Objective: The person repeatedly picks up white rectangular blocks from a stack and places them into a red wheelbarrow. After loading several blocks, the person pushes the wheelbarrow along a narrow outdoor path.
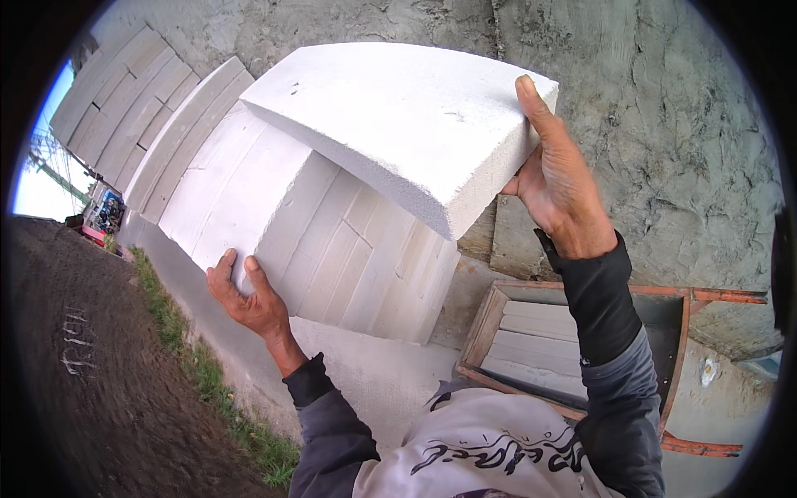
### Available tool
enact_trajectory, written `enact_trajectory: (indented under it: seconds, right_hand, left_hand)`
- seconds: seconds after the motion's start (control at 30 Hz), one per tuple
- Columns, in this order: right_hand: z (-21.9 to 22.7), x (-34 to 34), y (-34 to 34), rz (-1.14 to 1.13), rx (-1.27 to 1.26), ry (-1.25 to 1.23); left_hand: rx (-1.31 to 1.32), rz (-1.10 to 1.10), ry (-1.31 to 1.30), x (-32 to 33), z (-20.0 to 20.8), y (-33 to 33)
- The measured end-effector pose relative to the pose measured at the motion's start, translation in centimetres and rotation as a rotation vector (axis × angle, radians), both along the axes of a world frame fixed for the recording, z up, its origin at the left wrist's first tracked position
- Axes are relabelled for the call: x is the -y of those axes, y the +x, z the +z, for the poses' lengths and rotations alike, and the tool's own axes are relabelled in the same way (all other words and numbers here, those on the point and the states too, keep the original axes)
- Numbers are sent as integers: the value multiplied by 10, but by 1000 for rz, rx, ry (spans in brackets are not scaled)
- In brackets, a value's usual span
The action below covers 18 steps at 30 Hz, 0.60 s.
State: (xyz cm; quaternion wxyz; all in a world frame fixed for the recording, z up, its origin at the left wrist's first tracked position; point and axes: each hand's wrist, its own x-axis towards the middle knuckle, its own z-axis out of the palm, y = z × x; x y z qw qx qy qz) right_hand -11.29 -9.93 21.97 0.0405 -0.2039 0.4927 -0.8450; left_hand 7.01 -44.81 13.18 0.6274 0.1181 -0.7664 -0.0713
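A white lightweight concrete block [407, 112] is raised and tilted over the stack. My right hand [558, 178] grips its right end, thumb over the upper edge and the other fingers behind and below it. Lower and to the left, my left hand [253, 303] touches the near edge of a stacked block [241, 187], thumb and forefinger spread; its other fingers are partly hidden. More pale blocks [349, 257] are packed tightly in the stack under the raised one, which covers part of them.
Another block stack [124, 100] stands at the far left. A rough grey cement wall [639, 108] runs behind. Beside my right forearm is a cart with a rusty orange frame [686, 349], holding several pale blocks [535, 349]. Grass [207, 373] borders dark ground [100, 332] on the left.
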Motion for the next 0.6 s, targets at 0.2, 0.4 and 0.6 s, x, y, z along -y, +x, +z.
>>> enact_trajectory:
  seconds: [0.2, 0.4, 0.6]
  right_hand:
    - [2, 0, 1, -49, 84, 13]
    - [-5, 3, 16, -91, 112, -29]
    - [-32, -5, 18, -46, 170, -121]
  left_hand:
    - [67, 2, 22, 3, -2, 5]
    - [58, -30, 3, 2, 4, 7]
    - [69, -13, -28, 0, 10, 8]
